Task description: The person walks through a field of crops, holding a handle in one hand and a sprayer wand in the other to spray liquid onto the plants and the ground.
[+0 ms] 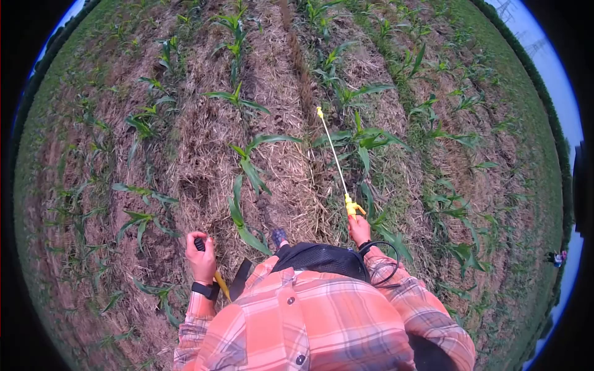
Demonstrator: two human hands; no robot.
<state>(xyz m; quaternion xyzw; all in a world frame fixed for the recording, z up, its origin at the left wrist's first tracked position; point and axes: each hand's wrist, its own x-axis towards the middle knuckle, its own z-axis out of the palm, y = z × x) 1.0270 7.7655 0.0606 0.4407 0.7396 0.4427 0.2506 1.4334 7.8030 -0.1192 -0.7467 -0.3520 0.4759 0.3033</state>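
Note:
My right hand (pixel 359 230) is closed around the handle of a yellow spray wand (pixel 335 154). The wand's thin pale tube points forward over the crop row and ends in a yellow nozzle (pixel 320 112). A black hose (pixel 396 250) loops beside my right wrist. Low on the left, my left hand (pixel 201 258) is wrapped around the black grip of a pump lever (pixel 221 285), whose yellow arm runs back toward my side. Close to the wand stands a young corn plant (pixel 364 139); whether spray leaves the nozzle cannot be made out.
Rows of young corn plants (pixel 238 99) grow through straw-covered soil (pixel 204 148) on both sides. One plant (pixel 247 216) stands just ahead of my shoe (pixel 279 237). Far off at the right edge is a small figure of a person (pixel 558 258).

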